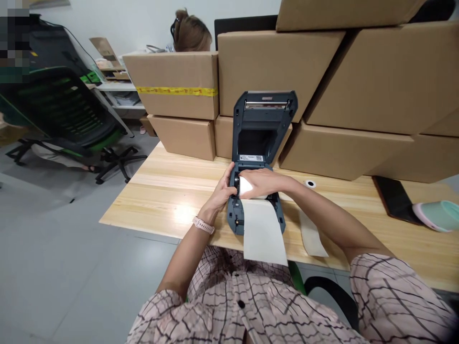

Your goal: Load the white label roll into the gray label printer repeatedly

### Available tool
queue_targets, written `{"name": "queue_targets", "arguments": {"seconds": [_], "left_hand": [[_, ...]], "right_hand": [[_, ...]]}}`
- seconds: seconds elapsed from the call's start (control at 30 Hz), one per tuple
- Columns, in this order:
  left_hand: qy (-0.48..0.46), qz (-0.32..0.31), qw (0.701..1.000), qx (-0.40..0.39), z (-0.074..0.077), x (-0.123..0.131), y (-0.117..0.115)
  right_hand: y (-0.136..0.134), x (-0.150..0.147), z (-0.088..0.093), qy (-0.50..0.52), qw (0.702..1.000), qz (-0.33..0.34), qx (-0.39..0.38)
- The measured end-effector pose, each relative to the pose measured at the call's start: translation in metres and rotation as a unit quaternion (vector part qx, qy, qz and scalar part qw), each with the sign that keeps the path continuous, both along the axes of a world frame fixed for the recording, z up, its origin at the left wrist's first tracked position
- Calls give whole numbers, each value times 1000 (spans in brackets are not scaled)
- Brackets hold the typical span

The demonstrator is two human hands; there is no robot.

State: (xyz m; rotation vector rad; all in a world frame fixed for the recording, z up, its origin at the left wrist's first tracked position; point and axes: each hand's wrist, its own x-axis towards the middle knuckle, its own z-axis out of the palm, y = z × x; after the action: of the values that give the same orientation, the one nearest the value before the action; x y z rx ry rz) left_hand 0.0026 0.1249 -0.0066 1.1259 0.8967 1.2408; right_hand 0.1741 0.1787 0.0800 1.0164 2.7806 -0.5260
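A dark blue-grey label printer (234,217) stands on the wooden table with its lid (265,122) tipped up and back. Inside its bay sits a white label roll (245,185); a long strip of label paper (265,231) runs from it over the front of the printer and past the table edge. My right hand (260,181) is closed over the roll from above, its fingertips partly hidden. My left hand (222,191) grips the printer's left side, the thumb by the black roll holder (236,182) at the roll's left end.
Cardboard boxes (272,67) are stacked along the table's back. To my right lie a loose paper strip (312,234), a small white ring with a dark centre (310,184), a dark phone (396,198) and a tipped mint-green cup (439,215). Another person's head (191,31) shows behind the boxes.
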Motion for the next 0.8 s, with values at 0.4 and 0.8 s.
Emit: {"name": "queue_targets", "arguments": {"seconds": [0.4, 0.8], "left_hand": [[0, 0, 1000, 18, -3, 1, 0], [10, 9, 999, 32, -2, -2, -1]], "right_hand": [[-118, 56, -28, 156, 986, 34, 48], [-129, 48, -50, 176, 976, 21, 123]]}}
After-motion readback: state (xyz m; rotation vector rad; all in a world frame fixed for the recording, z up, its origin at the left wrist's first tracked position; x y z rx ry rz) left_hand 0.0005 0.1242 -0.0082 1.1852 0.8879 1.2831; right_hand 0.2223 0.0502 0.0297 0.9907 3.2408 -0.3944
